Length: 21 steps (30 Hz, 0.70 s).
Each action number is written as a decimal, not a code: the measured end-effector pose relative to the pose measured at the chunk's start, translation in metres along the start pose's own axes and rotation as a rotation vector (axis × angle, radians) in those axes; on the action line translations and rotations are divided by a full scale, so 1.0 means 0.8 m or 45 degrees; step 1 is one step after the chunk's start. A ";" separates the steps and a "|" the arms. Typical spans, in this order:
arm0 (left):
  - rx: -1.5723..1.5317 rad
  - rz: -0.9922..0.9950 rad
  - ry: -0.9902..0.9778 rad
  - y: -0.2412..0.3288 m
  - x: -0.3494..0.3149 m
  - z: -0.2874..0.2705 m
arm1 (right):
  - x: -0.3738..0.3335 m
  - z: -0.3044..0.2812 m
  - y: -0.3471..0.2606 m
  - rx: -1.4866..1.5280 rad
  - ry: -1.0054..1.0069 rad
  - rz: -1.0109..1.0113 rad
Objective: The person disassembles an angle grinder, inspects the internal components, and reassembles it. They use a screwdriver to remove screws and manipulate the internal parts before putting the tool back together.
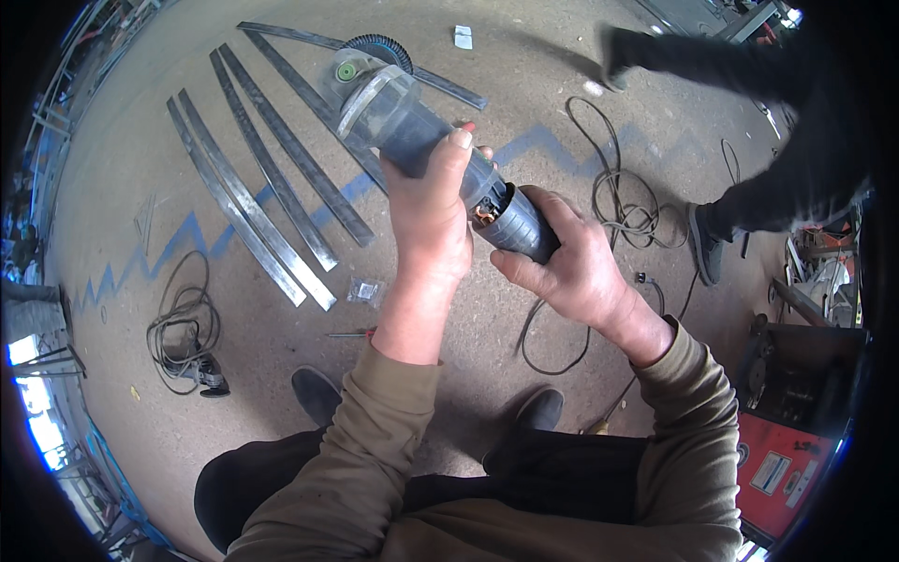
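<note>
The floor (487, 328) has long, flat metal strips (296, 140) on it. A big gray grinder (412, 131) is held up in the air, tilted. The left hand (426, 201) has its fingers curled around the grinder's body. The right hand (581, 262) has its fingers bent around the black back cover (520, 229). Small wires (485, 214) show in a gap between body and cover.

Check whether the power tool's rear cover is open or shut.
Open: the rear cover, held by the right hand, sits off the body, exposing wiring.
</note>
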State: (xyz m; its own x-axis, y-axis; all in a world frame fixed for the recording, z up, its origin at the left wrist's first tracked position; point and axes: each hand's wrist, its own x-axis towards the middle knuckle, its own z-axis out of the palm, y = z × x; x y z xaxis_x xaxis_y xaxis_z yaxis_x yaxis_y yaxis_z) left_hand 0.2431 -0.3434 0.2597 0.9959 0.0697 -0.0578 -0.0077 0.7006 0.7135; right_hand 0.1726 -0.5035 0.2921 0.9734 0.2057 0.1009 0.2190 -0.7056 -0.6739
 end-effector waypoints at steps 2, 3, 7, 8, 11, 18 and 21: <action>-0.039 -0.042 0.044 -0.002 -0.001 -0.001 | 0.002 0.001 -0.001 -0.019 -0.024 -0.009; -0.041 -0.045 0.047 -0.003 -0.001 -0.001 | 0.003 0.002 -0.002 -0.042 -0.043 0.010; -0.055 -0.066 0.072 -0.006 -0.004 -0.003 | 0.006 0.008 -0.008 0.188 -0.073 0.240; -0.061 -0.075 0.081 -0.008 -0.005 -0.003 | 0.007 0.011 -0.011 0.180 -0.052 0.260; -0.027 -0.060 0.114 -0.011 -0.009 0.000 | 0.011 0.014 -0.016 0.120 -0.088 0.363; 0.070 -0.045 0.114 -0.011 -0.011 0.006 | 0.013 0.016 -0.011 0.104 -0.057 0.417; 0.083 -0.094 0.141 -0.009 -0.010 0.006 | 0.014 0.015 -0.003 0.290 -0.101 0.411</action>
State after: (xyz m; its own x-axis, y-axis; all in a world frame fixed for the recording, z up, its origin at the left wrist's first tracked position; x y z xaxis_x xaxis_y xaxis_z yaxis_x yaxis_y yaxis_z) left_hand 0.2358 -0.3524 0.2578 0.9775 0.1001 -0.1855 0.0744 0.6594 0.7481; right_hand 0.1823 -0.4914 0.2861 0.9795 0.0561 -0.1937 -0.1266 -0.5763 -0.8074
